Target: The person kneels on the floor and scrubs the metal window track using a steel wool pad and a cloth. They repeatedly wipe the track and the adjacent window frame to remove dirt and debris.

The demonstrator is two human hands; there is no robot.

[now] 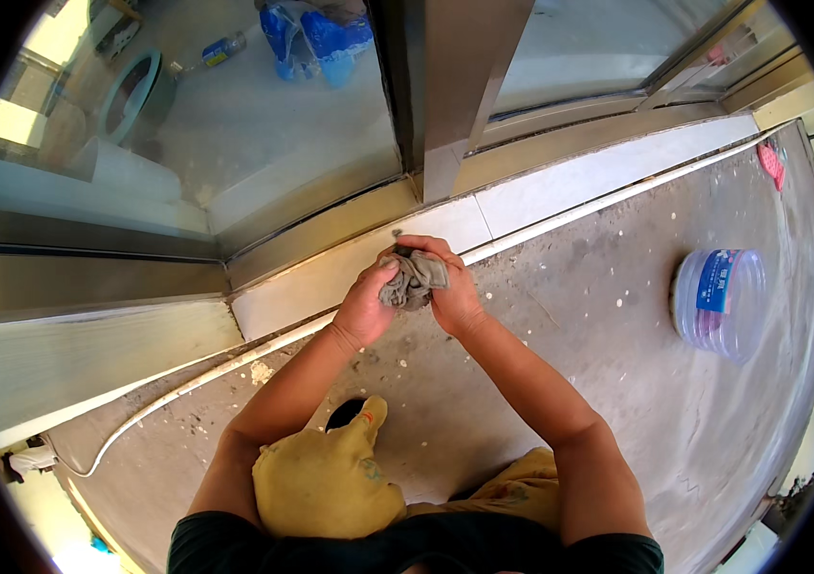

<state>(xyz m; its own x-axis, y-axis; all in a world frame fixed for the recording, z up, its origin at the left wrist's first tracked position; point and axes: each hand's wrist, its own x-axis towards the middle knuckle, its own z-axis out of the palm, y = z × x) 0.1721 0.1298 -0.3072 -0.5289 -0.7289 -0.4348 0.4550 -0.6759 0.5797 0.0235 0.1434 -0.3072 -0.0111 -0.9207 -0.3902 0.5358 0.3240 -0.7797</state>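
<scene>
A crumpled grey-brown cloth is bunched up between my two hands, near the middle of the view. My left hand grips it from the left, thumb on top. On the other side my right hand closes around it, with fingers reaching over its far edge. Both hands are held in front of a pale tiled sill that runs below metal-framed glass panels. A small dark spot shows just beyond my fingertips. The underside of the cloth is hidden.
A clear plastic tub with a blue label stands on the concrete floor to the right. A white pipe runs along the sill's foot. Behind the glass are a round basin, a bottle and a blue plastic bag.
</scene>
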